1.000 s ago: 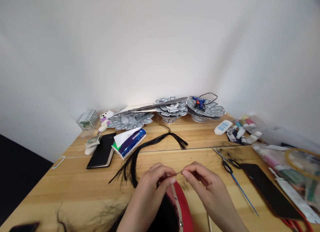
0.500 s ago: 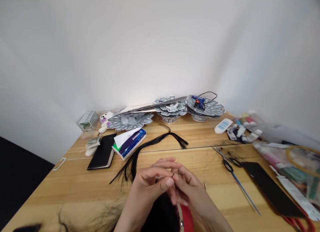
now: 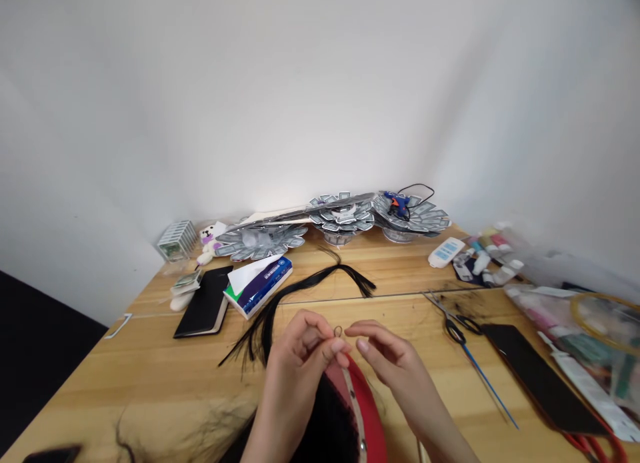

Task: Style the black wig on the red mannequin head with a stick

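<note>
My left hand (image 3: pixel 299 353) is pinched on a thin strand of dark hair that curls into a small loop (image 3: pixel 338 331) above its fingertips. My right hand (image 3: pixel 388 356) hovers just right of that loop with its fingers curled and slightly apart, holding nothing I can see. Both hands are above a red-rimmed object with black hair (image 3: pixel 350 416) at the table's near edge. A long bundle of black hair (image 3: pixel 295 296) lies on the wooden table (image 3: pixel 165 376) just beyond my hands.
Scissors (image 3: pixel 453 323) and a blue stick (image 3: pixel 487 383) lie to the right beside a black slab (image 3: pixel 540 380). A black notebook (image 3: pixel 205 300) and a blue tissue pack (image 3: pixel 260 283) lie left. Paper rosettes (image 3: pixel 345 216), a glue gun (image 3: pixel 397 202) and paint tubes (image 3: pixel 487 256) line the back.
My hands came together from a pulled-apart pinch, then separated again. The strand now forms a small loop at my left fingertips, and my right hand has let go.
</note>
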Available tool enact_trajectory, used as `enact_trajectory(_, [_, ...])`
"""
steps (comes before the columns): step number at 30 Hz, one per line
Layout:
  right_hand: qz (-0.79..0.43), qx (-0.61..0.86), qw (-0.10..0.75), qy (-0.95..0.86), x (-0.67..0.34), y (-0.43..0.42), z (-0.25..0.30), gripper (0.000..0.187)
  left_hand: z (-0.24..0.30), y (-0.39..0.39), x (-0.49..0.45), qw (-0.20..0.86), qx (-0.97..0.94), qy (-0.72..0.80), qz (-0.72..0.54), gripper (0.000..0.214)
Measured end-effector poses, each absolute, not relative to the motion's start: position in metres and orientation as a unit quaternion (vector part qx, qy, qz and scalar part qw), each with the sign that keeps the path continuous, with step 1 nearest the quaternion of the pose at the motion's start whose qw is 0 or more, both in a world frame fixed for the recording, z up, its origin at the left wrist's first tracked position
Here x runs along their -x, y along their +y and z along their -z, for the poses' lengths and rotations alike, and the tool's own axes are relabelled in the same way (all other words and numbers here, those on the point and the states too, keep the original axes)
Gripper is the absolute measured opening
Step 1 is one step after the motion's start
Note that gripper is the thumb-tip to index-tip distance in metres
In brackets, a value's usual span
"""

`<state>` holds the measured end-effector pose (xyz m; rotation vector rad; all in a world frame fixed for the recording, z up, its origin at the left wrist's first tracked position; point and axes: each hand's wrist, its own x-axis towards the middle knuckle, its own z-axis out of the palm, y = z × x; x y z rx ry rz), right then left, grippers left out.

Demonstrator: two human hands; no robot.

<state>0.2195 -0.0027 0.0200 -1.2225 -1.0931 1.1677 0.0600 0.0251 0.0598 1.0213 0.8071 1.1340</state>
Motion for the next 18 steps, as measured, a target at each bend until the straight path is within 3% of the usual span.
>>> enact_trajectory(10, [-0.414,0.526,0.518,-0.533,-0.225,-0.009,-0.049,0.013,-0.05,0.021,-0.066,0.643,-0.517,0.382,-0.416,0.025])
enact_trajectory(15, [-0.377,0.549,0.505,-0.549,-0.222,-0.012,-0.055,0.021,-0.051,0.022,-0.064,0.609,-0.571,0.394,-0.386,0.005])
enact_trajectory(18, [-0.365,0.561,0.483,-0.565,-0.22,-0.013,-0.057,0.023,-0.053,0.023,-0.065,0.572,-0.604,0.401,-0.383,0.011])
